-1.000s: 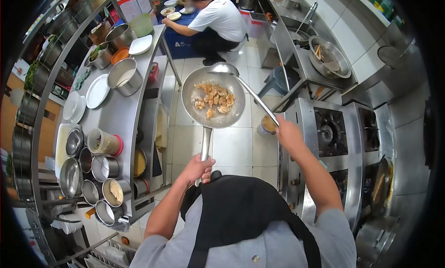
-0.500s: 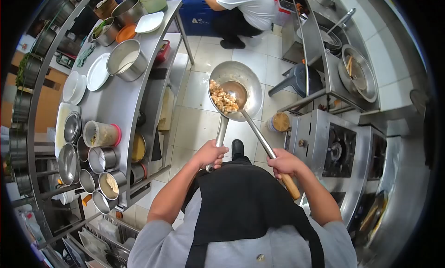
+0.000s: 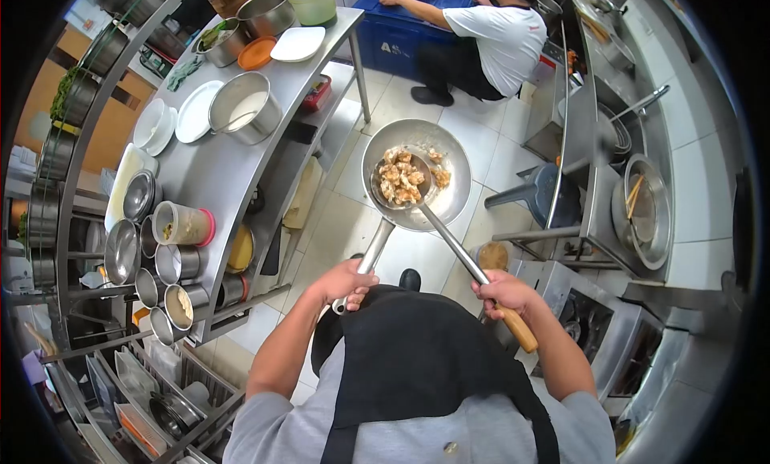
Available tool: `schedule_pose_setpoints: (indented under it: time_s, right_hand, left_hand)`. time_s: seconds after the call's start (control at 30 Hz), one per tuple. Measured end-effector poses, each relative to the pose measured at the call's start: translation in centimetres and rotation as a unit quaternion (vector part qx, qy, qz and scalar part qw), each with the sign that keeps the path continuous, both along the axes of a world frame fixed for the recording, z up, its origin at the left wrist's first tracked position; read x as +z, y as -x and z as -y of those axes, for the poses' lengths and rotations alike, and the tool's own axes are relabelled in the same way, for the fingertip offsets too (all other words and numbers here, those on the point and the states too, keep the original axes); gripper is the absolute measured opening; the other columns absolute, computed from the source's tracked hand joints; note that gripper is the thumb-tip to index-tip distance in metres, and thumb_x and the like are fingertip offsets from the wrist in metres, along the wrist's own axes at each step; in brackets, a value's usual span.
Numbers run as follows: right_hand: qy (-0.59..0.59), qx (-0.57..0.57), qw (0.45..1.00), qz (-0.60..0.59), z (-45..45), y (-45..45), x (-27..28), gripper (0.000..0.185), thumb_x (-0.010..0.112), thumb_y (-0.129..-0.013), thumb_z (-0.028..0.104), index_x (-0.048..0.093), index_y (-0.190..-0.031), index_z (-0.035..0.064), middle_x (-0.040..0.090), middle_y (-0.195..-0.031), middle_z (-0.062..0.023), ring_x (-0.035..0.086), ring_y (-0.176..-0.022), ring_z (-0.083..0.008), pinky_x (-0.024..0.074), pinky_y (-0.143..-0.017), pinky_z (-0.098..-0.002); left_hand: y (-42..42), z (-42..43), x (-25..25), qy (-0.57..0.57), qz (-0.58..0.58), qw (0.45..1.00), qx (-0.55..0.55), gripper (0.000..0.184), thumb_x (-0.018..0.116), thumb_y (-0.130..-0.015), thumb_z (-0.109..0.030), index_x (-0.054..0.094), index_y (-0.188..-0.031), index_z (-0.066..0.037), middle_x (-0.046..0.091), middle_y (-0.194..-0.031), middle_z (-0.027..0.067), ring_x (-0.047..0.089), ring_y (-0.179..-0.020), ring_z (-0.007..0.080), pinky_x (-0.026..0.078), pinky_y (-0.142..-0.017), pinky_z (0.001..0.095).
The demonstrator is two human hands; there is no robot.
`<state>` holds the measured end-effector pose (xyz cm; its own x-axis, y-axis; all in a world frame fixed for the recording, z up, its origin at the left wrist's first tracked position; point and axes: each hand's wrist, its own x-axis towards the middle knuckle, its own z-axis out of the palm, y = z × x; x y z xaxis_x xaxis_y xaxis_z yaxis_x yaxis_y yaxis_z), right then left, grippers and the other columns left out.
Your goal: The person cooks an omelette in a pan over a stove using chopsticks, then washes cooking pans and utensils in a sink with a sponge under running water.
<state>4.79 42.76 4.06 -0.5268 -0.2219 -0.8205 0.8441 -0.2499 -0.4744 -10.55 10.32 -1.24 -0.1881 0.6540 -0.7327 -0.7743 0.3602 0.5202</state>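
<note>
We hold the pan (image 3: 459, 147) out in front of us, over the tiled floor (image 3: 401, 259). Our left hand (image 3: 346, 285) has its fingers wrapped around the pan's metal handle (image 3: 375, 251). Our right hand (image 3: 505, 292) has its fingers curled tightly about the shaft of the ladle (image 3: 451, 241), and the wooden grip (image 3: 517, 329) juts out below it, toward the near side. The ladle's bowl sits inside the pan, heaped with browned food pieces (image 3: 401, 177); a few more lie loose on the pan's surface, just right of the bowl. To our left, a steel table (image 3: 226, 166) carries a deep pot (image 3: 258, 117) and a white plate (image 3: 197, 115). On the far side, a person in a white shirt (image 3: 501, 47) crouches by a blue box (image 3: 387, 48). A dark stool (image 3: 549, 195) stands to the right, beyond the stove (image 3: 561, 283).
</note>
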Motion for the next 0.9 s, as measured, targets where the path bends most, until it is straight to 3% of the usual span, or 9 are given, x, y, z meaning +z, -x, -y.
schedule_pose_setpoints:
  time_s: [0.13, 0.3, 0.4, 0.6, 0.73, 0.87, 0.9]
  right_hand:
    - [-0.062, 0.062, 0.996, -0.03, 0.5, 2.6, 1.8, 0.012, 0.057, -0.089, 0.015, 0.048, -0.086, 0.0073, 0.044, -0.063, -0.0026, 0.043, -0.039, -0.0133, 0.0365, -0.036, -0.0273]
    - [-0.066, 0.03, 0.997, 0.007, 1.0, 6.7, 6.0, 0.006, 0.054, -0.081, 0.003, 0.05, -0.085, 0.0058, 0.045, -0.063, -0.0036, 0.044, -0.04, -0.0145, 0.035, -0.033, -0.0286]
    - [-0.069, 0.014, 0.997, 0.008, 1.6, 10.5, 9.4, 0.012, 0.051, -0.076, -0.002, 0.05, -0.086, 0.0044, 0.044, -0.063, -0.0044, 0.043, -0.041, -0.0142, 0.0344, -0.032, -0.0285]
    - [-0.13, 0.044, 0.988, -0.074, 5.5, 22.7, 15.6, 0.012, 0.055, -0.076, 0.003, 0.051, -0.087, 0.0037, 0.043, -0.059, -0.0027, 0.042, -0.031, -0.0146, 0.0308, -0.028, -0.0258]
    - [-0.078, 0.017, 0.989, -0.126, 7.3, 30.8, 15.8, 0.013, 0.058, -0.078, 0.008, 0.052, -0.089, 0.0062, 0.044, -0.055, -0.0009, 0.036, -0.03, -0.0093, 0.0265, -0.028, -0.0231]
    - [-0.1, 0.088, 0.975, -0.179, 8.9, 37.9, 14.7, 0.011, 0.059, -0.079, 0.011, 0.05, -0.087, 0.0066, 0.046, -0.054, -0.0031, 0.041, -0.033, -0.0104, 0.0326, -0.032, -0.0235]
    - [-0.137, 0.1, 0.966, -0.192, 9.4, 39.5, 14.1, 0.01, 0.058, -0.08, 0.011, 0.051, -0.085, 0.0064, 0.047, -0.055, -0.0044, 0.043, -0.035, -0.0118, 0.0346, -0.034, -0.0247]
  left_hand:
    - [1.9, 1.9, -0.7, -0.021, 0.039, 0.999, 0.027, 0.021, 0.061, -0.091, -0.008, 0.04, -0.089, -0.011, 0.037, -0.055, -0.0025, 0.037, -0.038, 0.0075, 0.035, -0.034, 0.0271]
    - [5.0, 5.5, -2.6, -0.074, 0.024, 0.996, 0.043, 0.017, 0.06, -0.092, -0.012, 0.043, -0.089, -0.012, 0.039, -0.056, -0.0038, 0.039, -0.04, 0.0062, 0.035, -0.035, 0.0262]
    - [7.2, 7.6, -1.8, -0.043, 0.004, 0.998, 0.035, 0.018, 0.061, -0.091, -0.016, 0.043, -0.089, -0.013, 0.039, -0.056, -0.0048, 0.038, -0.04, 0.0049, 0.035, -0.035, 0.025]
    - [10.6, 11.4, -2.7, -0.071, 0.026, 0.997, 0.022, 0.021, 0.064, -0.09, -0.021, 0.046, -0.084, -0.014, 0.039, -0.057, -0.0053, 0.036, -0.039, 0.0037, 0.035, -0.035, 0.0234]
    - [11.3, 12.7, -4.1, -0.02, -0.063, 0.998, 0.007, 0.02, 0.064, -0.09, -0.025, 0.05, -0.088, -0.011, 0.04, -0.058, -0.0048, 0.043, -0.04, 0.0063, 0.042, -0.035, 0.0251]
    - [12.4, 13.6, -4.7, -0.011, -0.118, 0.993, -0.021, 0.02, 0.064, -0.09, -0.027, 0.052, -0.089, -0.01, 0.042, -0.059, -0.0045, 0.046, -0.042, 0.0072, 0.044, -0.036, 0.025]
    - [12.6, 13.7, -4.0, -0.021, -0.094, 0.995, -0.005, 0.019, 0.061, -0.091, -0.023, 0.048, -0.083, -0.01, 0.04, -0.057, -0.0039, 0.043, -0.04, 0.0069, 0.042, -0.035, 0.0254]
